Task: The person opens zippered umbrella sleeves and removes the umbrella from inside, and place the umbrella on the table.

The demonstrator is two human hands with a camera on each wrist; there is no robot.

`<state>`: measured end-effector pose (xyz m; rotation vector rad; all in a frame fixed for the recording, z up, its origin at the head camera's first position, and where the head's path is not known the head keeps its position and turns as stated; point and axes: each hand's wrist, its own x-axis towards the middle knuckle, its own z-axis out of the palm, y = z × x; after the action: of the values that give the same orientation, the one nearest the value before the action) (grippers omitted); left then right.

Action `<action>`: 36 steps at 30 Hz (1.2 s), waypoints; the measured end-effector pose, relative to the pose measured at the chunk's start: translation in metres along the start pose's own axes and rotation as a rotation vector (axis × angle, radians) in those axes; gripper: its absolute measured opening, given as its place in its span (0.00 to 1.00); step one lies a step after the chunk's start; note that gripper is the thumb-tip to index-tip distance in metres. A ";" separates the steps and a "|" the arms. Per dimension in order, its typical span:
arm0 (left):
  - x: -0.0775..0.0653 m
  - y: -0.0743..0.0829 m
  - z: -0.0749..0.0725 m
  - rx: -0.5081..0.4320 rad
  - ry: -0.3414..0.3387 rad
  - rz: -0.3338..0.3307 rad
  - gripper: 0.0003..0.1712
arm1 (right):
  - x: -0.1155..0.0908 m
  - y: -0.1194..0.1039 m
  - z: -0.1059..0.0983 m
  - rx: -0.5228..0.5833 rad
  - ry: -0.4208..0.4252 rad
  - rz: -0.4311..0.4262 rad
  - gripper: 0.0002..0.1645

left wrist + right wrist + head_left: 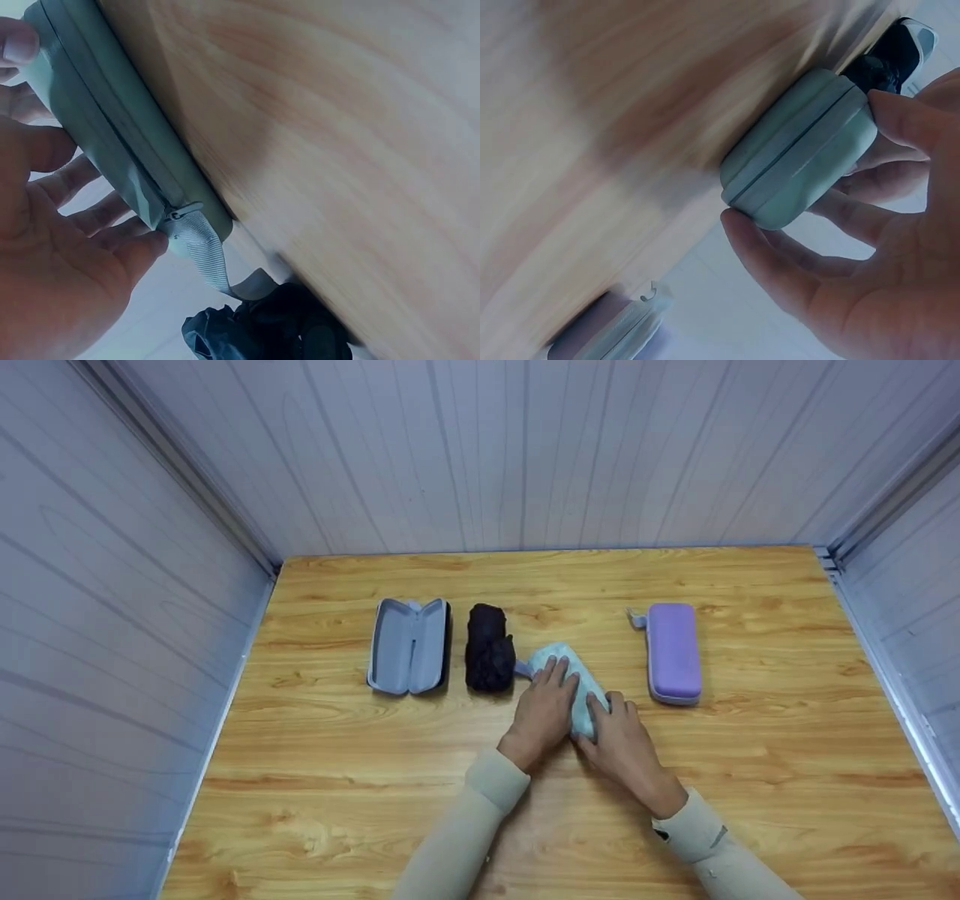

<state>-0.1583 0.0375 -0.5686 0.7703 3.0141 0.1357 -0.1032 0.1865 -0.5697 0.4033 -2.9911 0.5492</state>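
A mint-green zip-up hard case (587, 701) lies slanted on the table, its two halves together. My left hand (546, 706) rests over its far part, fingers laid across the top. The right hand (621, 737) grips the near end, thumb and fingers at opposite sides in the right wrist view. A grey strap (202, 251) hangs from the zip pull at the far end, beside the left fingertips. Just left of that strap sits a crumpled black fabric bundle (489, 649).
An opened case with a grey lining (392, 652) stands at the left, beyond the black bundle. Over on the right lies a closed purple case (673, 651) with a small strap. Pale panel walls (480, 457) enclose the wooden table (360, 810) at the back and sides.
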 end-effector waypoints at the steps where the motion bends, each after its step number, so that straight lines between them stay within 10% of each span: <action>1: 0.000 0.000 0.000 -0.002 -0.005 0.000 0.25 | 0.000 -0.001 0.000 -0.005 0.008 0.000 0.39; 36: 0.001 -0.006 0.004 -0.175 -0.007 0.065 0.27 | -0.009 -0.018 0.018 0.043 0.146 0.001 0.41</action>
<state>-0.1620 0.0336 -0.5730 0.8488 2.9207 0.3910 -0.0900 0.1663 -0.5819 0.3487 -2.8441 0.6159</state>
